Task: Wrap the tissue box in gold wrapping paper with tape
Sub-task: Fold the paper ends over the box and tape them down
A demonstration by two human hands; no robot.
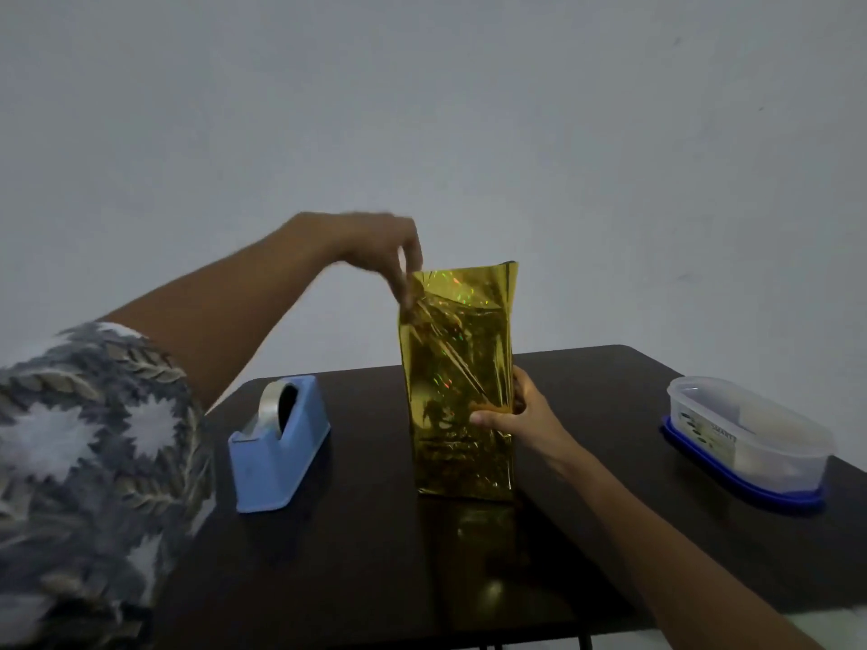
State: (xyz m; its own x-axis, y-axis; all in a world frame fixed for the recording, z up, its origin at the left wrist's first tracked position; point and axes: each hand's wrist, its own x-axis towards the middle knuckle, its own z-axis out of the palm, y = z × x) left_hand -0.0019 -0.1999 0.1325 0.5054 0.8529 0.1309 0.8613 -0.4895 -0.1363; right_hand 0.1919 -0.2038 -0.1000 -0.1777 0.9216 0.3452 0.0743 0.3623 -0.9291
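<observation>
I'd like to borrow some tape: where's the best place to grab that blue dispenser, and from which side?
Take the blue tape dispenser across its two flat long sides, coming down from above near the tall rear end. That part is blocky and bare, while the low front end probably carries the cutter. It stands free on the table, clear of both hands.

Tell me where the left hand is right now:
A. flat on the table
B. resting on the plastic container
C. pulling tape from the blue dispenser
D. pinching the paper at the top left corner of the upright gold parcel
D: the left hand pinches the gold wrapping paper at the parcel's top left corner, while the right hand steadies its lower right side; the tape dispenser sits untouched.
</observation>
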